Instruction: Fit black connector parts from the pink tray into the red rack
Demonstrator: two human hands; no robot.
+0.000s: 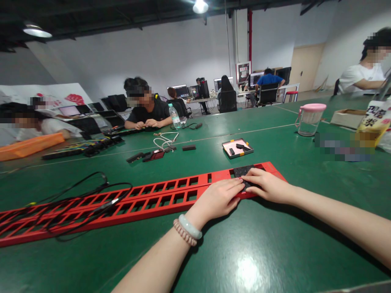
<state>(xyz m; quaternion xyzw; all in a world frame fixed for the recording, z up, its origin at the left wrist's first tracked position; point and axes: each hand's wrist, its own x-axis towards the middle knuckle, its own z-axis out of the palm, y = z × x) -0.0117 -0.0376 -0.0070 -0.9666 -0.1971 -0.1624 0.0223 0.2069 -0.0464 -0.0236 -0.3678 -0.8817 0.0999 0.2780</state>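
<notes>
A long red slotted frame (pixel 171 207) lies across the green table (pixel 275 252). Set in its right end is a black panel (pixel 241 171), partly covered by my fingers. My left hand (pixel 217 200) rests over the frame, its fingertips at the panel's lower left edge. From the right, my right hand (pixel 269 185) lies on the panel, fingers pointing left and slightly apart, close to the left fingertips. Whether anything small is between the fingers of either hand is hidden.
Black cables (pixel 104 203) lie over the frame's left part. Beyond it are a small tray (pixel 236 154) with black pieces, black parts (pixel 188 147), a white cable and a bottle (pixel 174 117). A pink-lidded cup (pixel 309 120) stands right. People sit around.
</notes>
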